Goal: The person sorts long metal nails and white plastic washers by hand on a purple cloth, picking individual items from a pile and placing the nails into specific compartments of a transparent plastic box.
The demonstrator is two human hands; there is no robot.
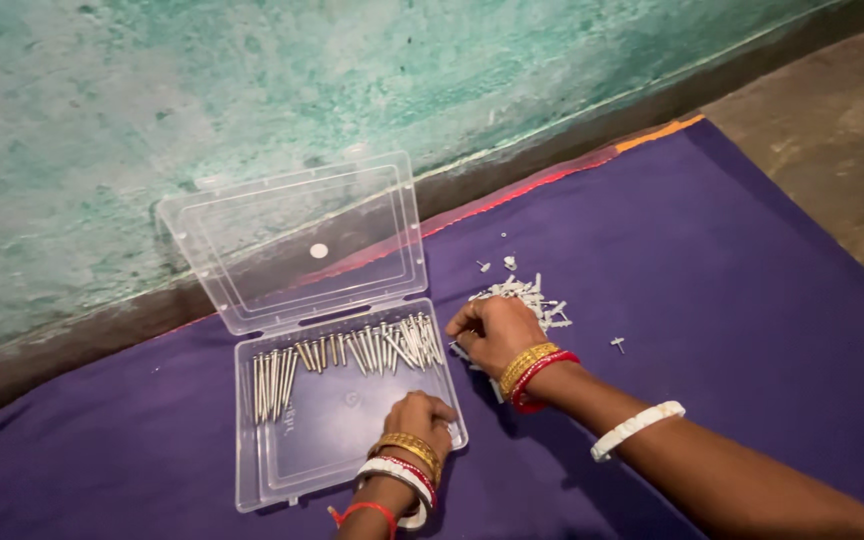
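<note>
Down low: left hand (422, 415) curled on one clear box (347, 420) (nails (347, 355) uncountable); right hand (492, 330) closed, gripping pale screws (532, 298).

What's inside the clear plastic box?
The clear plastic box holds a row of long metal nails along its far side. The left hand covers the near right corner, hiding anything under it.

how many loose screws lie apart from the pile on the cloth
About 3: one right of the pile, two above it. Others may hide under the right hand.
</note>
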